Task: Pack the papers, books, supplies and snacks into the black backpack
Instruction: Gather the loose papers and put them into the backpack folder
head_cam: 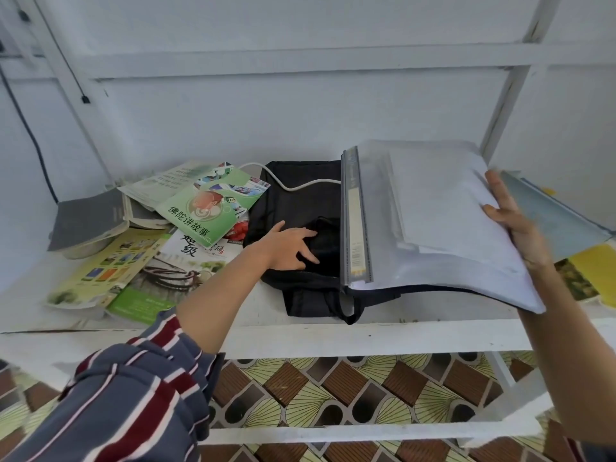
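Observation:
The black backpack [290, 201] lies flat on the white shelf [300, 335], its opening dark in the middle. My left hand [290, 246] rests on the bag at the edge of that opening, fingers spread. My right hand [515, 218] grips the right edge of a clear plastic folder [433, 215] full of white papers and holds it tilted above the right half of the backpack. The folder's grey spine points toward the opening. Several books [150, 235] lie piled to the left of the bag, a green one [213, 205] on top.
A white cable [300, 185] runs across the backpack's top. A grey book [90, 218] sits far left. More folders and a yellow item [593, 268] lie at the right behind the held folder. White frame bars rise behind; patterned floor shows below the shelf.

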The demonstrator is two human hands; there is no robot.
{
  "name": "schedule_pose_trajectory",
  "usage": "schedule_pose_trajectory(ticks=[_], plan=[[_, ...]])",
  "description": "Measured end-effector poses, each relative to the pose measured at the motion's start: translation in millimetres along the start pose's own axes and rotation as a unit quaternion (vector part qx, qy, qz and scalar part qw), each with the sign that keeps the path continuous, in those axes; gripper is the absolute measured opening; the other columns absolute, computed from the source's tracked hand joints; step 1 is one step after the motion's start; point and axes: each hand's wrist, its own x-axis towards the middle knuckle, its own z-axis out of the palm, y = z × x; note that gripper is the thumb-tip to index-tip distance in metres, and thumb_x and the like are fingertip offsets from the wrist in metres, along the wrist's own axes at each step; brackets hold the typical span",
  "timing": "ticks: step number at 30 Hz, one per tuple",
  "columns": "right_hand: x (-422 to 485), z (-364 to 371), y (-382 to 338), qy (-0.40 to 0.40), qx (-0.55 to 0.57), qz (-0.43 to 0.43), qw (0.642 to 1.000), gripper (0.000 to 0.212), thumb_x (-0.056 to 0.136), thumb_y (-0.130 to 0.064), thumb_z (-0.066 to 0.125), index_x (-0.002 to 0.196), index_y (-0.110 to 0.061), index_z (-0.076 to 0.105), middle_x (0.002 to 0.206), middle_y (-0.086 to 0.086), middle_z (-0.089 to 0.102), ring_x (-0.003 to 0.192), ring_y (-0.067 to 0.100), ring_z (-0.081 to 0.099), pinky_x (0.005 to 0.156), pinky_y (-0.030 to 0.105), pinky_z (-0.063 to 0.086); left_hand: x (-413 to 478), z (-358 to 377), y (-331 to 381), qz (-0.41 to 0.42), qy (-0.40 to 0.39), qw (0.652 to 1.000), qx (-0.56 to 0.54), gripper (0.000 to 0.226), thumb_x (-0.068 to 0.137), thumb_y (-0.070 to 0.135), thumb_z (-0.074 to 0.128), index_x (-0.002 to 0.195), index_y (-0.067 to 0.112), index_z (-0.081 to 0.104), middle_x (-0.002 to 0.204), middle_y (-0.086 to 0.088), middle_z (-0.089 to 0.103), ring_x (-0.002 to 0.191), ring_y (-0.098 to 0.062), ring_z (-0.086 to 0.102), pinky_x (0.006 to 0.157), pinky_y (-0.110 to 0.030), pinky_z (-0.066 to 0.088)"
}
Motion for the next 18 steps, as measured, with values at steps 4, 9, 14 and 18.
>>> schedule_pose_trajectory(ticks=[4,9,14,18], plan=[[-9,5,-1,-0.003,-0.004,0.016,1.000,0.050,0.095,0.003,0.029,0.130,-0.031,0.038,0.128,-0.019,0.045,0.089,-0.010,0.063,0.068,0.010,0.050,4,-8,-6,-0.027,-0.004,0.999,-0.041,0.045,0.088,0.028,0.061,0.131,0.038,0.050,0.153,-0.001,0.027,0.141,-0.018,0.022,0.115,-0.048,0.000],[-16,0,-2,0.004,0.022,0.035,0.999,0.047,0.091,0.000,0.037,0.119,-0.036,0.048,0.115,-0.024,0.059,0.089,-0.003,0.066,0.065,0.014,0.052,5,-27,-24,-0.050,0.073,0.958,-0.272,0.049,0.076,0.017,0.076,0.122,0.026,0.062,0.129,-0.005,0.054,0.124,-0.021,0.046,0.105,-0.029,0.030],[-21,-1,-7,0.031,0.030,0.037,0.998,0.049,0.096,0.002,0.027,0.123,-0.034,0.045,0.101,-0.028,0.063,0.084,-0.003,0.067,0.062,0.014,0.053,15,-40,-27,-0.066,0.118,0.927,-0.349,0.039,0.083,-0.002,0.064,0.118,0.016,0.065,0.125,-0.003,0.060,0.112,-0.008,0.051,0.094,-0.014,0.029],[-17,0,-7,0.048,0.027,0.032,0.998,0.049,0.096,0.001,0.027,0.126,-0.034,0.044,0.111,-0.025,0.056,0.086,-0.004,0.066,0.062,0.013,0.052,28,-24,-38,-0.091,0.182,0.923,-0.327,0.028,0.085,0.001,0.063,0.107,0.016,0.070,0.130,-0.004,0.033,0.119,-0.011,0.033,0.102,-0.017,0.020]])
